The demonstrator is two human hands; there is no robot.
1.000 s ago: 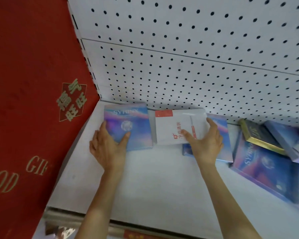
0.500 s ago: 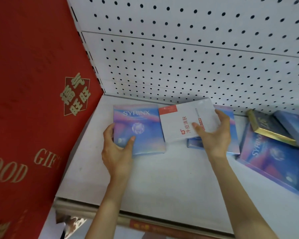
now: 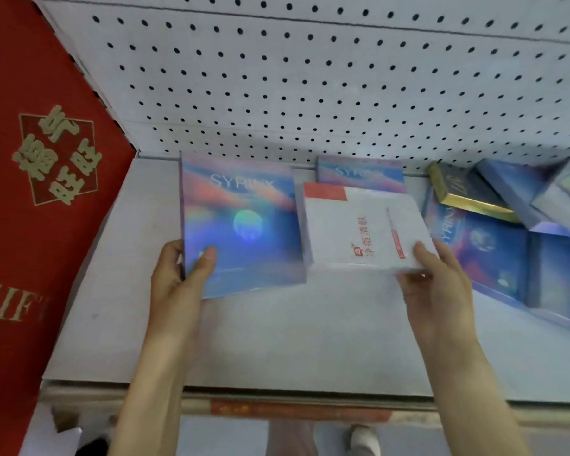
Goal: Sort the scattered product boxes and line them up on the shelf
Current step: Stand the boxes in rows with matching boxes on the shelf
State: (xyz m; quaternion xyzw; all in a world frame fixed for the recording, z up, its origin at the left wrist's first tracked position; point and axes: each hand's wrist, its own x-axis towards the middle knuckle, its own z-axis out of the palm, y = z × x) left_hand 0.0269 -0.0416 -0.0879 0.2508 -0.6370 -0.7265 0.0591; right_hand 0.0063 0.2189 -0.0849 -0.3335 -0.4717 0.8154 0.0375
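White box in right hand, holographic box in left hand; edges adjoining.

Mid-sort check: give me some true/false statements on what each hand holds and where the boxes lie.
The left hand grips the holographic SYRINX box. True.
The right hand is empty. False: it holds the white box by its near right corner.
A second SYRINX box lies behind the white box, by the pegboard. True.
The gold box lies left of the white box. False: it lies to its right, on a blue box.
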